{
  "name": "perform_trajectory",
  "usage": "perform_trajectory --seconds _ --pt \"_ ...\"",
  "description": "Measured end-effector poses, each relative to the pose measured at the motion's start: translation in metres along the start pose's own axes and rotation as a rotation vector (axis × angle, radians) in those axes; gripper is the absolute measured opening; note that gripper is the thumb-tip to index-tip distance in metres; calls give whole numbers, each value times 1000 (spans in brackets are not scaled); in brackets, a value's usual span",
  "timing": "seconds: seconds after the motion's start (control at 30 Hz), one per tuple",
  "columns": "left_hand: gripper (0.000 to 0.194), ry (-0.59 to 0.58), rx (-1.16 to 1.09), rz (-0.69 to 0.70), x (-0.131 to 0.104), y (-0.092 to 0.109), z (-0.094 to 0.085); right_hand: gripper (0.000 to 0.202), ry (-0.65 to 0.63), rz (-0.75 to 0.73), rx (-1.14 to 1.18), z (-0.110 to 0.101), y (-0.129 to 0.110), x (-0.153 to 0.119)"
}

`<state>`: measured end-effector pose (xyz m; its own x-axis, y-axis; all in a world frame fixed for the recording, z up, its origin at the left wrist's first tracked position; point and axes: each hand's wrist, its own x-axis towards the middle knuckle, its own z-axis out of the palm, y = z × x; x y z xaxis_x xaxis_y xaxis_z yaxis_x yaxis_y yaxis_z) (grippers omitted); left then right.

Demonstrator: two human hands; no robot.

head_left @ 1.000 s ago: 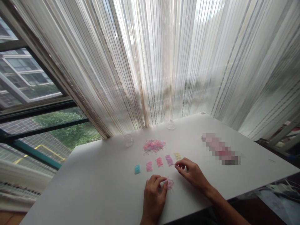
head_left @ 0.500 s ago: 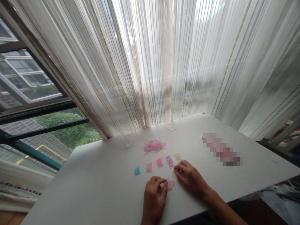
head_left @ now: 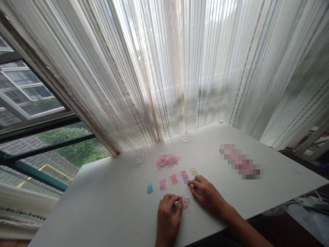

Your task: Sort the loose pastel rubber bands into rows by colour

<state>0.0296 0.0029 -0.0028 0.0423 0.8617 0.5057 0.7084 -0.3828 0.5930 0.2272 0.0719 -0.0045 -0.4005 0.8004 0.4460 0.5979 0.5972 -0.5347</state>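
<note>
My left hand [head_left: 168, 216] is closed, thumb and forefinger pinched at the left edge of a small loose pile of pink and pale thin strips [head_left: 185, 203]. Whatever lies in that pinch is too small to make out. My right hand [head_left: 205, 192] is also closed, its fingertips touching the lower end of a purple bundle of strips [head_left: 184, 176]; anything held there is too tiny to name. In the same row lie a blue bundle [head_left: 150, 187], a pink bundle [head_left: 162, 184], a coral-pink bundle [head_left: 174, 178] and a yellow bundle [head_left: 193, 171], partly beside my right knuckles.
Behind the row is a larger mixed heap of coloured strips [head_left: 168, 161]. Two clear round pieces, a small dish [head_left: 140, 157] and a flat disc [head_left: 186, 139], stand near the curtain [head_left: 164, 68]. A blurred-out pink object [head_left: 240, 162] lies on the white table's [head_left: 108, 202] right side.
My right hand has moved slightly left to the lower end of the purple bundle. My left hand keeps its pinch at the small pile. The whole view has shifted a little.
</note>
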Motion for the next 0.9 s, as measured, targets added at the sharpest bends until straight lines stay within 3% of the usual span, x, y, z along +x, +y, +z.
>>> perform_trajectory --seconds 0.17,0.33,0.43,0.63,0.9 --pt "14 6 7 -10 -1 -2 1 21 1 12 27 -1 2 0" --pt "30 47 38 -1 -2 -5 1 19 -49 9 122 -6 -3 -3" --pt "33 12 92 17 -2 -3 -1 17 -119 -11 157 -8 -11 -7" --pt "26 -86 178 13 -2 5 -1 18 -141 -35 142 -5 -18 -14" --pt "17 -102 173 8 -2 3 1 18 -128 -78 128 -3 -15 -15"
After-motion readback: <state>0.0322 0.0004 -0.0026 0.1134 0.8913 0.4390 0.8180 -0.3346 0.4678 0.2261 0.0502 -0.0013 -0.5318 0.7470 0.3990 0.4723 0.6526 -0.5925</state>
